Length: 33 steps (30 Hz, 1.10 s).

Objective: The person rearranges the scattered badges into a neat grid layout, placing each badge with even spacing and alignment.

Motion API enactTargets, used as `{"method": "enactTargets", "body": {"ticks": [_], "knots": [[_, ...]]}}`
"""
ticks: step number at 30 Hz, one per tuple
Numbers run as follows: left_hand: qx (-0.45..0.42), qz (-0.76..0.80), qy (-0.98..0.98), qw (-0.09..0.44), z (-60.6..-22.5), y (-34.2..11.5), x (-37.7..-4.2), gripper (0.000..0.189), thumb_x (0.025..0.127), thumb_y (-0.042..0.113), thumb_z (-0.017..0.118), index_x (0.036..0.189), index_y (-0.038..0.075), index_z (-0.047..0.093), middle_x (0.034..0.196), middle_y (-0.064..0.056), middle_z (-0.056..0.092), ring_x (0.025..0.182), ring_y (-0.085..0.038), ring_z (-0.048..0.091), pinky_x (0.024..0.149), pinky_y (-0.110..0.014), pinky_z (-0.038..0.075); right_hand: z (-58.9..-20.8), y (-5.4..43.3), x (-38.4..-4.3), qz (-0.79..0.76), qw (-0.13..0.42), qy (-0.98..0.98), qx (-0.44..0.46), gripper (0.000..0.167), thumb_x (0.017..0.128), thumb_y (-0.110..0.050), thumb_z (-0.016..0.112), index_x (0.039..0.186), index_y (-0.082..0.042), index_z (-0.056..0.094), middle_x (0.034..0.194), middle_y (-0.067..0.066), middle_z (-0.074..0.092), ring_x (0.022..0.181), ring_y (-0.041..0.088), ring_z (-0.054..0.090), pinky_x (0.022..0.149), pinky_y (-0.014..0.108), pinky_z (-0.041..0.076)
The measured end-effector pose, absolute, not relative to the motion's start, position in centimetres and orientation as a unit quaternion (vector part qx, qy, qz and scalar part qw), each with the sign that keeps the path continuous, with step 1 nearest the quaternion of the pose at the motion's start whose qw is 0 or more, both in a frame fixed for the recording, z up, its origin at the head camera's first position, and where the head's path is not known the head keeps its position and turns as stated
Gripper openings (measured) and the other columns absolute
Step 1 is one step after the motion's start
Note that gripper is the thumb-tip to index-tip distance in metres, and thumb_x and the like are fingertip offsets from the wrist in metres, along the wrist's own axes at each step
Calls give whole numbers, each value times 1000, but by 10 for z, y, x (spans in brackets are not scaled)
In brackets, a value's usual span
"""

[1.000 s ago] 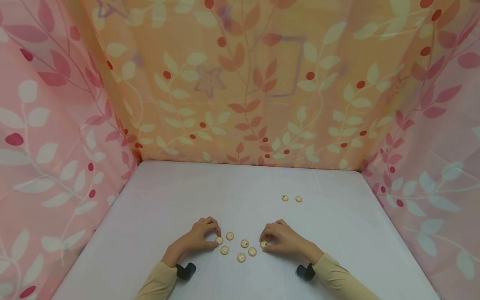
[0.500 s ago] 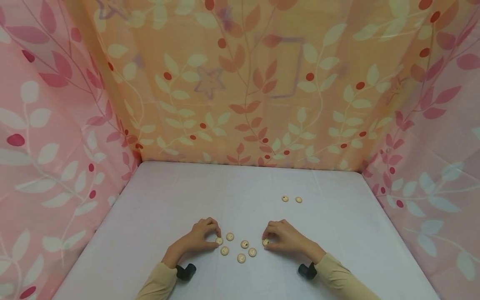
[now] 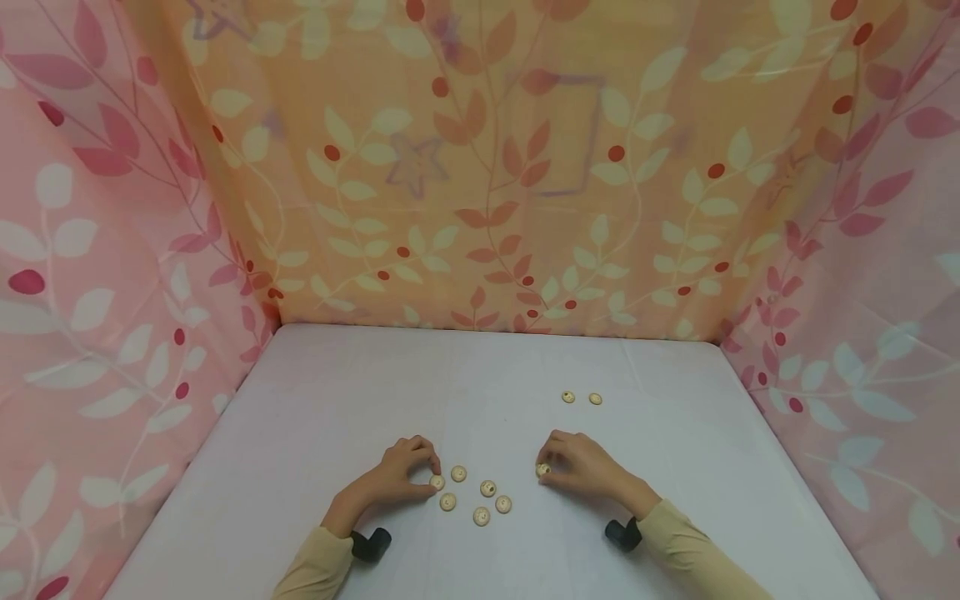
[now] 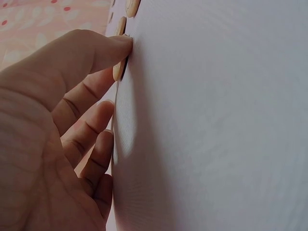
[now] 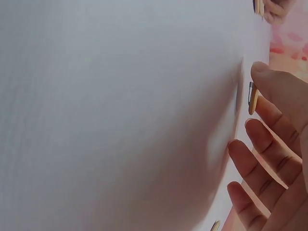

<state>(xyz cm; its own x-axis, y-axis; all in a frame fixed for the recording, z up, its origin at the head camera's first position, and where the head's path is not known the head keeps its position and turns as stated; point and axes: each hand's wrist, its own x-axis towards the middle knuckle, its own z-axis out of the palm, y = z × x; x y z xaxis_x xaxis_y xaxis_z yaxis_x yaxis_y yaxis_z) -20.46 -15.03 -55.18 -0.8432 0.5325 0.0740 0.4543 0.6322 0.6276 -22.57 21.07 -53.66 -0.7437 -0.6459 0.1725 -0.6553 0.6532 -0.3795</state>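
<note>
My left hand (image 3: 401,472) pinches a small round wooden disc (image 3: 437,482) between thumb and finger, at the left of a loose group on the table. In the left wrist view that disc (image 4: 118,71) lies on the cloth, with the thumb over it. My right hand (image 3: 581,467) pinches another wooden disc (image 3: 543,471), right of the group. Seen from the right wrist, this disc (image 5: 253,101) stands off the cloth, with a small metal piece on its underside. Between the hands lie several similar discs, among them one with a dark spot (image 3: 488,488) and a front one (image 3: 481,517).
Two more discs, a left one (image 3: 568,397) and a right one (image 3: 596,399), lie side by side farther back on the white-covered table (image 3: 360,367). A leaf-patterned curtain (image 3: 480,167) closes off the back, and pink cloth hangs on both sides.
My right hand has carried its disc rightward and a little farther back, away from the group. The left hand stays at its disc, nearly still.
</note>
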Motion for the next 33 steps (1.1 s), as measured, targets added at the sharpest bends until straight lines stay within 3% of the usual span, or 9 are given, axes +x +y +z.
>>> {"method": "enactTargets", "body": {"ticks": [16, 33], "knots": [[278, 328, 901, 52, -554, -151, -205, 18, 75, 27, 75, 87, 26, 61, 102, 12, 48, 102, -17, 41, 90, -50, 28, -540, 232, -234, 229, 57, -915, 327, 21, 76, -30, 76, 91, -23, 64, 85, -16, 61, 76, 3, 54, 69, 24, 44], [272, 329, 902, 58, -554, -151, -204, 19, 75, 27, 75, 87, 27, 60, 102, 12, 48, 103, -17, 41, 91, -51, 28, -541, 253, -244, 224, 67, -937, 260, 20, 74, -29, 77, 87, -23, 64, 80, -15, 59, 72, 3, 51, 65, 24, 42]]}}
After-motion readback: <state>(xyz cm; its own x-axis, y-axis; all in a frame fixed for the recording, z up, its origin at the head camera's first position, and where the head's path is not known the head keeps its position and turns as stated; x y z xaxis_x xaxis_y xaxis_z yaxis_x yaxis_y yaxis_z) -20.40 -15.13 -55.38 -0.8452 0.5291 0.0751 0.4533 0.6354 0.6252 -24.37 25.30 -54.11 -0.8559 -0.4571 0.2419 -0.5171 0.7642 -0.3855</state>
